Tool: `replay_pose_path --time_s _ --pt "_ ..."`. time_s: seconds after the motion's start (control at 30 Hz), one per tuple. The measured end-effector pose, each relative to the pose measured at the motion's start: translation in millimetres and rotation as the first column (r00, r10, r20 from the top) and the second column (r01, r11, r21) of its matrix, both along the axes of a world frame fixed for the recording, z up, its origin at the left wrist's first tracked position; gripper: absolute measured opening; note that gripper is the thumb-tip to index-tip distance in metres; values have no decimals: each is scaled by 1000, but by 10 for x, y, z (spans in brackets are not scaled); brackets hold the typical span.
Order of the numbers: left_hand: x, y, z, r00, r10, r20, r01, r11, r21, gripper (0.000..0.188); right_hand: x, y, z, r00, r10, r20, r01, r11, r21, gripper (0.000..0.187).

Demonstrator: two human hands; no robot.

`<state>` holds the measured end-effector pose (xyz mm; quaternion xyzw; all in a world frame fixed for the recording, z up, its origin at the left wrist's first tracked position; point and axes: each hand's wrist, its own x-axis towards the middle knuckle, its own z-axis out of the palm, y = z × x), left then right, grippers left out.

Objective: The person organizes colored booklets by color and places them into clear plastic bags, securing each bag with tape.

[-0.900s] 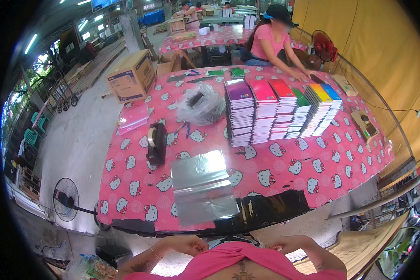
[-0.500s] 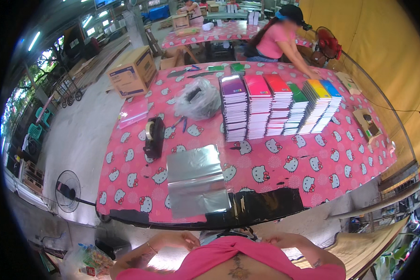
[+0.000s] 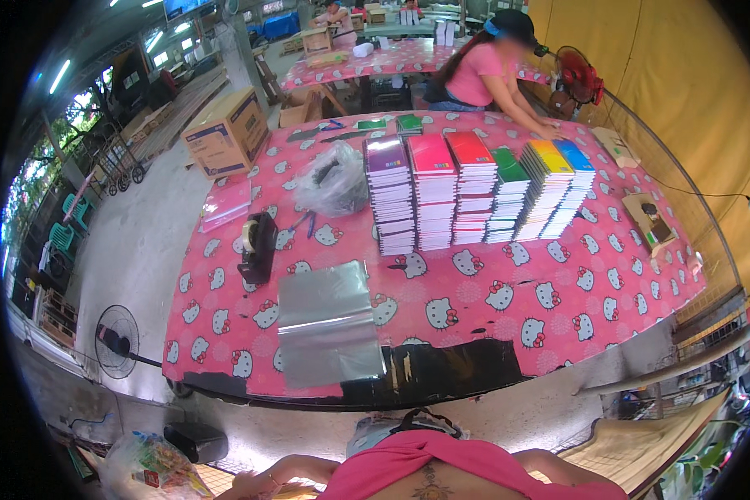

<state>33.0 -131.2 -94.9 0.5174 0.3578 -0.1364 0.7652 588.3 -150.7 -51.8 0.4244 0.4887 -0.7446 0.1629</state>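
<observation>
Both hands hang low at the picture's bottom edge, off the worktop (image 3: 558, 300), the left hand (image 3: 254, 483) barely showing, the right out of view, either grip impossible to tell; the plastic sleeves (image 3: 327, 329) lie at 12 o'clock from the left hand, long axis running away.

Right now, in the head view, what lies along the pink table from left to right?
Pink folder → black tape dispenser → clear plastic sleeves → row of notebook stacks → small cardboard box.
</observation>
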Motion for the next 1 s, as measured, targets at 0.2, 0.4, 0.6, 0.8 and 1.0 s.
replay_pose_path --time_s 0.2,0.4,0.6,0.8,1.0 --pt "368 226 326 961 -258 -102 269 957 112 34 -53 359 463 965 261 29 -262 948 179 34" --pt "1531 879 880 973 177 147 -229 813 535 28 -875 925 481 983 -116 -142 178 793 583 38" --pt "1702 1140 698 996 60 70 -91 747 659 32 -1167 1143 62 959 -119 -257 254 759 599 29" --pt "1621 1461 605 993 -4 120 -70 794 604 29 -1277 1396 268 977 -142 -159 211 746 631 23" --pt "1871 1954 727 930 -322 176 120 721 682 30 -1068 1455 189 897 -220 -383 421 689 589 26"
